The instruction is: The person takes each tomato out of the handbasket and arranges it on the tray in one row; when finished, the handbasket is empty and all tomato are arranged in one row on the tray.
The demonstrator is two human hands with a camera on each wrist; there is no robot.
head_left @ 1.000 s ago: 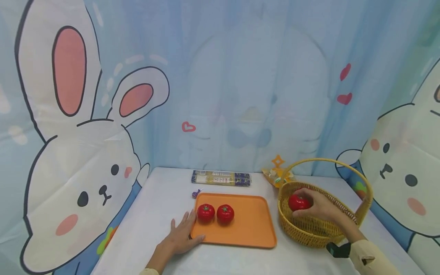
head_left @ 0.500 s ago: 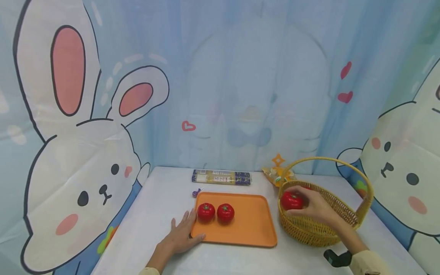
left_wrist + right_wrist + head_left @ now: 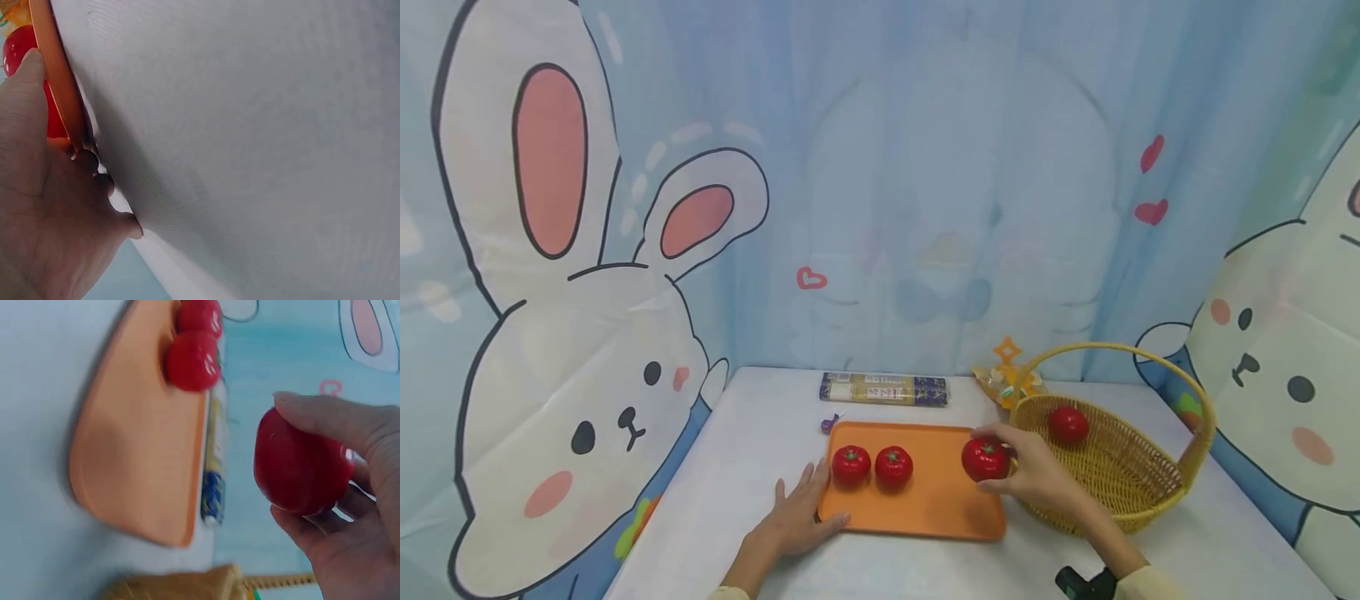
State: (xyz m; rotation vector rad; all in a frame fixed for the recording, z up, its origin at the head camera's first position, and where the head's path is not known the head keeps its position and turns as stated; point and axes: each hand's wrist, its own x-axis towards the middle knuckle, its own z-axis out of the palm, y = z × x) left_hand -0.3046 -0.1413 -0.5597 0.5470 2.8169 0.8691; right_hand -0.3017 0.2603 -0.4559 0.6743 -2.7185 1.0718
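Note:
My right hand [image 3: 1030,467] grips a shiny red tomato [image 3: 986,458] above the right part of an orange tray [image 3: 940,508]. In the right wrist view, thumb and fingers curl round that tomato [image 3: 300,464], and the tray [image 3: 140,456] lies beyond it. Two more tomatoes, a left one [image 3: 851,466] and a right one [image 3: 893,467], sit side by side on the tray's left half. My left hand [image 3: 793,512] rests at the tray's left edge with fingers spread; its thumb lies at the rim in the left wrist view. A further tomato [image 3: 1067,425] is inside the yellow wicker basket [image 3: 1138,475].
The basket, with its tall arched handle, stands right of the tray. Behind the tray lie a long blue-and-gold packet [image 3: 883,389] and a small purple wrapped item [image 3: 829,423]. An orange-yellow bag [image 3: 1000,385] sits behind the basket. A rabbit-print curtain [image 3: 880,167] backs the white table.
My right hand has lifted the tomato out of the basket and carried it left over the tray. The tomato left in the basket now shows fully. My left hand has stayed put.

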